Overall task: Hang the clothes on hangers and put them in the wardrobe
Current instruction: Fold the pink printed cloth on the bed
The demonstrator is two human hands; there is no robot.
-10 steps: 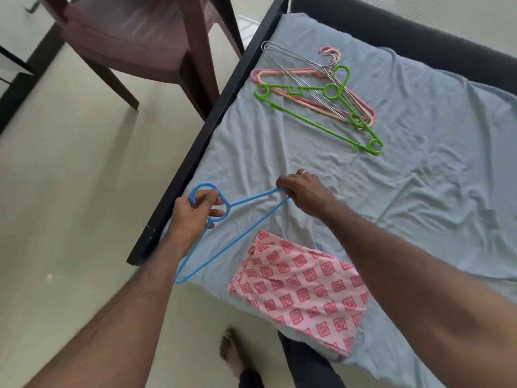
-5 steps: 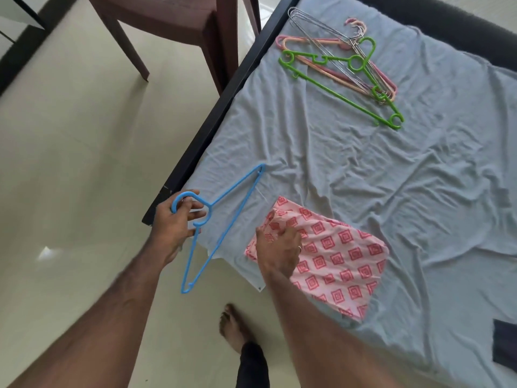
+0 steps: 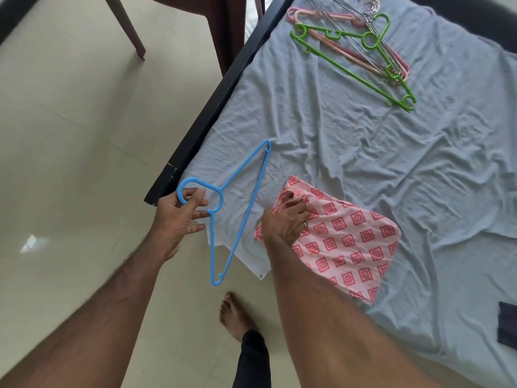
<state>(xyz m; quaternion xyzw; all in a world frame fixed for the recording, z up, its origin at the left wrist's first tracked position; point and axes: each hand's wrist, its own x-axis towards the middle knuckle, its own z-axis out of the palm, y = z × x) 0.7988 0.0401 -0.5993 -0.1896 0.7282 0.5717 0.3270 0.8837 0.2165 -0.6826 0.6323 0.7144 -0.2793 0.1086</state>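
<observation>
Two hands at work: your left hand (image 3: 179, 217) grips the blue hanger (image 3: 237, 208) by its hook at the bed's edge, while just beside it your right hand (image 3: 285, 222) pinches the pink patterned garment (image 3: 344, 242) lying on the grey sheet (image 3: 335, 130); spare hangers (image 3: 361, 46) lie well beyond.

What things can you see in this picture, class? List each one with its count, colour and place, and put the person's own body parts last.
blue hanger: one, blue, at the bed's near corner, hook held by the left hand
patterned cloth: one, pink with red squares, folded on the sheet
green hanger: one, green, far end of the bed
other hangers: several, pink, peach and wire, under the green one
sheet: one, grey, wrinkled, covering the bed
bed frame: one, black, along the sheet's edge
chair: one, dark brown, on the floor
floor: cream tiles
dark cloth: one, at the right edge
left hand: one, on the hook
right hand: one, gripping the cloth's corner
foot: one, bare
</observation>
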